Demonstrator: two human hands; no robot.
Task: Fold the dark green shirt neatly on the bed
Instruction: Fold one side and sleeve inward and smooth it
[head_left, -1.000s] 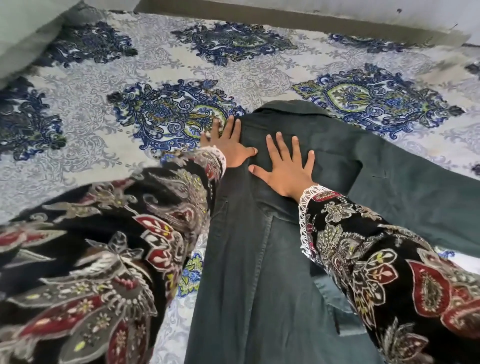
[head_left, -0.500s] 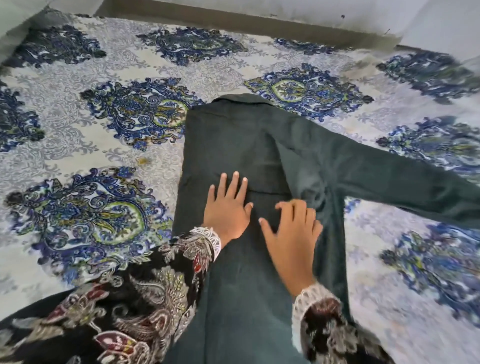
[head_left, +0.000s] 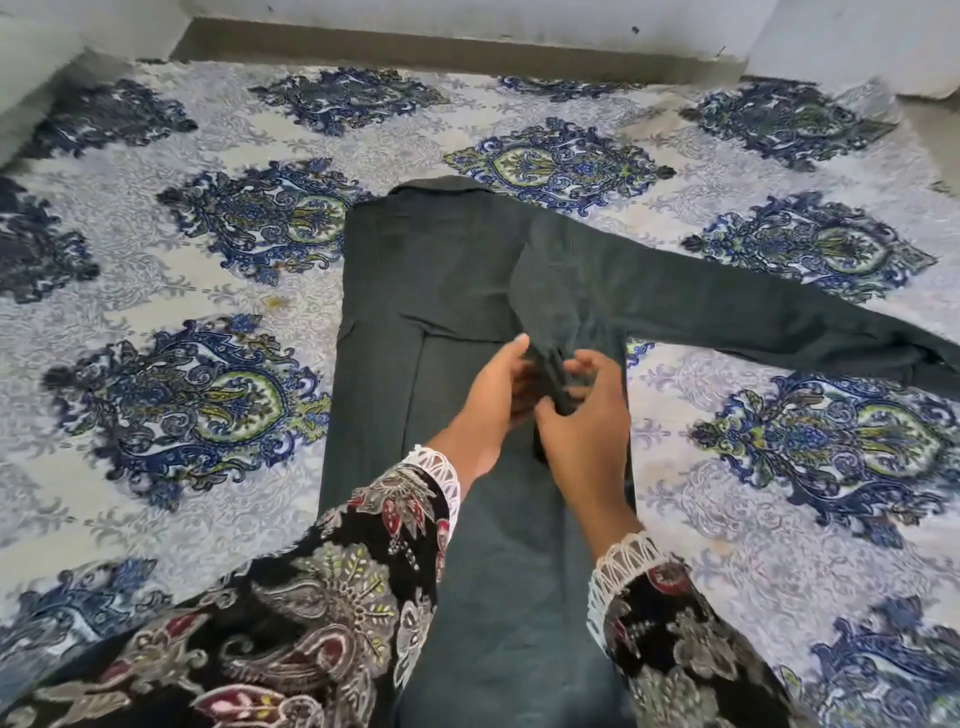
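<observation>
The shirt (head_left: 431, 291) lies lengthwise down the middle of the bed (head_left: 156, 493), collar toward the far edge by the wall (head_left: 467, 26), its left side folded straight while one sleeve (head_left: 753, 306) stretches out toward the right edge, with patterned sheet bare and open on both sides. The left hand (head_left: 488, 395) and right hand (head_left: 587, 415) meet at the shirt's right side near the armpit, fingers curled and pinching a raised bunch of its cloth between them. Half a second ago both hands lay flat, palms down, on the shirt; now the fabric there is lifted into a ridge.
</observation>
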